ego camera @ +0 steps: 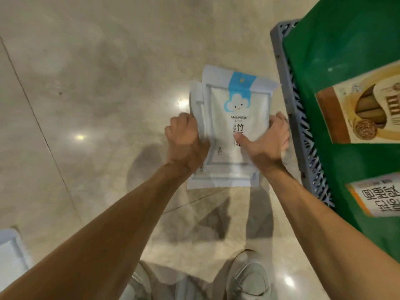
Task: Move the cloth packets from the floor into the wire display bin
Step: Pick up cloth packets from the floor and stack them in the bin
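I see my left hand (187, 140) and right hand (267, 140) each curled in a grip on opposite side edges of the stacked cloth packets (234, 118), held above the floor (97, 83) beside the grey crate (303, 118).

Glossy beige marble floor (91, 87) with ceiling-light glints, thin tile seams; grey plastic crate (303, 135), green surface (346, 50) right

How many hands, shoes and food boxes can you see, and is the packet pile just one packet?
Hands: 2, the left hand and right hand, gripping the packet stack
Shoes: 2, left shoe and right shoe
Food boxes: 2, upper box and lower box
Packets: several; exact count hidden
Total: 6, plus the stack
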`<state>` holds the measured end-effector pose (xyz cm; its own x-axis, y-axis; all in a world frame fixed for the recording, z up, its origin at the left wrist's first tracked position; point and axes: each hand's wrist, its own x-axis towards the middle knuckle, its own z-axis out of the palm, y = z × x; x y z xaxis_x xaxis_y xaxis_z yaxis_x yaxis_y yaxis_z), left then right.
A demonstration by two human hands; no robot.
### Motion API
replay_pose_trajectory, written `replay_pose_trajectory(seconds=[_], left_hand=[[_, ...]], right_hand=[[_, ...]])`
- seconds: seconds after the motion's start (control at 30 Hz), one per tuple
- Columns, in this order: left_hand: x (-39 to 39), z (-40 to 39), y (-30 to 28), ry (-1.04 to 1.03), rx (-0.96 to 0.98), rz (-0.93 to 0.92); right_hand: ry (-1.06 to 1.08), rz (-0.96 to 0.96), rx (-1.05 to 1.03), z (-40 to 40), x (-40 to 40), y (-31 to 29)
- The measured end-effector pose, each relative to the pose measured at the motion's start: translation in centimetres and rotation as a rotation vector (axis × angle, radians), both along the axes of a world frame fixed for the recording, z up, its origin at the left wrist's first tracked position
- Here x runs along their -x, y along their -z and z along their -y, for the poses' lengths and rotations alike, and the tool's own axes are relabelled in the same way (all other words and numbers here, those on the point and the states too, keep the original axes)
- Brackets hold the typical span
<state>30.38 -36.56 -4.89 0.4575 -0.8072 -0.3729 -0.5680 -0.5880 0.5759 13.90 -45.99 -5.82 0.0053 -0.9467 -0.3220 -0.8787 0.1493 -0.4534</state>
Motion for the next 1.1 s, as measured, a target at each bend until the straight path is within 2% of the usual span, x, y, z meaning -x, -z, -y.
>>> replay_pose_trajectory(seconds=[0.1,0.2,0.27,0.33,0.37,0.43,0.53,0.63,0.73,0.83,1.1], left_hand=[[0.7,0.5,-1.2,-0.079,0.028,-0.328],[1.0,0.6,-2.0,-0.192,0.041,-0.518],[0.7,0.5,-2.1,-0.265,0.044,-0.593],[-0.2,0.0,-2.3,-0.350,0.056,-0.637],[-0.9,-0.3,-2.7,-0.384,0.075,-0.645],[-2.6,-1.3,-3.8,-0.402,0.111,-0.645],[-5.4,-3.3,-6.4,-0.438,0.140,-0.695],[-7.4,-4.8,-10.6,-0.478,0.144,-0.761],[-9.2,-5.9,-15.9,-0.536,0.132,-0.719],[-11.1,-6.5,-21.8,-0.506,0.131,-0.715],[-16.3,-9.5,-40.5,-0.707,0.270,-0.769]], right_hand=[[-0.010,-0.077,-0.018,0.6,-0.2,-0.5],[-0.008,-0.109,-0.027,0.9,-0.4,-1.3],[0.064,0.089,-0.100,1.1,0.0,-2.3],[0.182,0.374,-0.288,0.9,0.8,-3.9],[0.201,0.453,-0.387,0.9,1.3,-4.8],[0.183,0.545,-0.521,0.7,2.1,-6.7],[0.225,0.621,-0.573,0.8,2.8,-9.6],[0.263,0.621,-0.583,1.1,2.9,-13.5],[0.271,0.714,-0.607,1.5,1.8,-19.0],[0.342,0.786,-0.576,1.7,0.4,-25.1],[0.108,0.731,-0.501,1.8,-5.4,-45.3]])
